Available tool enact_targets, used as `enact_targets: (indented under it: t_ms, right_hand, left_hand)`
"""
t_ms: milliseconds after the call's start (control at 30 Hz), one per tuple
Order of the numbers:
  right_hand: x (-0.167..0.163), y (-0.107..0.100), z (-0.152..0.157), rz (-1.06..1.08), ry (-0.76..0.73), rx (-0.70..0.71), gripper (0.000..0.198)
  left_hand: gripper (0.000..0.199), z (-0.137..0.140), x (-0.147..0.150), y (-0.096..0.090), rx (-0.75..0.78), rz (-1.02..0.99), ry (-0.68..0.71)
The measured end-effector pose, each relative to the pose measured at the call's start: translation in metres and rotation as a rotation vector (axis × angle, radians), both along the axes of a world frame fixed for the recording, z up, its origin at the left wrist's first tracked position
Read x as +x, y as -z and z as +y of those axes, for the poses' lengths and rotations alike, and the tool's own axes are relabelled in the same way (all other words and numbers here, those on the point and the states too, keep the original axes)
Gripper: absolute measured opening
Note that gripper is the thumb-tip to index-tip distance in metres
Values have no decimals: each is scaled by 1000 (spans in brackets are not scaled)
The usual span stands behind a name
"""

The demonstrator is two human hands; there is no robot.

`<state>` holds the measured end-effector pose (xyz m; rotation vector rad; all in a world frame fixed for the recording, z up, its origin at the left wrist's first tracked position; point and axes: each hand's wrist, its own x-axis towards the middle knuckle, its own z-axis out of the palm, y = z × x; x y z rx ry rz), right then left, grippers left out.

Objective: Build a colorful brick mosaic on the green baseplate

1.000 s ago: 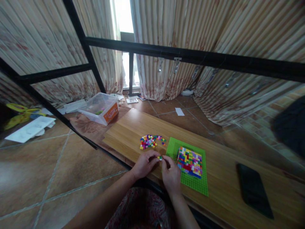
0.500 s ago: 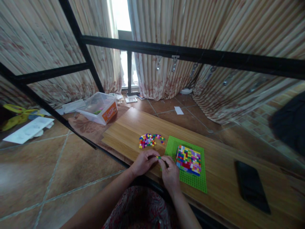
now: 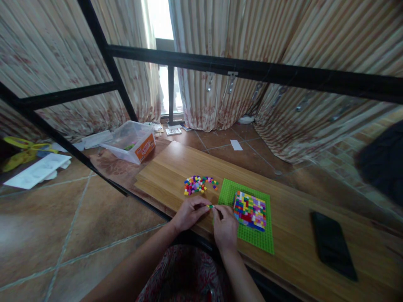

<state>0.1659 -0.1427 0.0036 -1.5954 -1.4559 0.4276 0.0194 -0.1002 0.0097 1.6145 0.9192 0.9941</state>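
Both hands meet over the near side of the wooden board, pinching small toy bricks (image 3: 210, 206) between their fingertips; green and yellow show there. My left hand (image 3: 188, 214) grips from the left, its thumb and forefinger closed. From the right, my right hand (image 3: 226, 224) pinches the other end, beside the green baseplate (image 3: 260, 245). On that baseplate stands a block of many-coloured bricks (image 3: 249, 211), stacked in a rectangle. Just beyond my left hand lies a loose pile of small bricks (image 3: 195, 185) in mixed colours.
A black phone (image 3: 333, 245) lies on the right part of the wooden board (image 3: 292, 218). Left on the floor is a clear plastic box (image 3: 132, 142) with an orange label. A black metal frame (image 3: 195, 61) crosses in front of the curtains (image 3: 226, 96).
My right hand's fingertips have shifted slightly right, and a little more of the small bricks shows between the hands. The pile and the baseplate stay in place.
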Motion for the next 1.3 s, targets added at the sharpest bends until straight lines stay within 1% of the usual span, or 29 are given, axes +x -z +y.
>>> enact_targets:
  t_ms: [133,233,367,467,700,900,1000,1133,1200,1300]
  right_hand:
    - [-1,1,2,-56,12,-7,31]
    - [0,1,1,-50,-4,0,29]
    - [3,0,-2,41,-53,27,29]
    - [4,-2,-3,113,-106,18,30]
    - [4,-2,-4,232,-131,-30,26]
    - [8,-6,-3,320,-170,-46,25]
    - [10,-11,-8,332,-152,-60,25]
    - [20,-16,-28,261,-108,-54,25]
    - [34,-17,-41,180,-56,-37,25]
    - [62,-18,-52,32,83,-5,26]
  left_hand:
    - [25,-1,1,3,-10,-2,-20]
    - [26,-1,2,6,-19,1,-30]
    - [23,-2,3,5,-35,-11,-26]
    - [21,-3,3,4,-27,5,-25]
    - [18,-1,2,3,26,92,11]
    - [16,0,0,1,43,81,51]
    - [17,-1,0,-1,56,98,38]
    - [16,-3,0,-4,111,162,30]
    - [14,-3,0,-4,152,189,56]
    - [11,-4,2,-4,209,220,99]
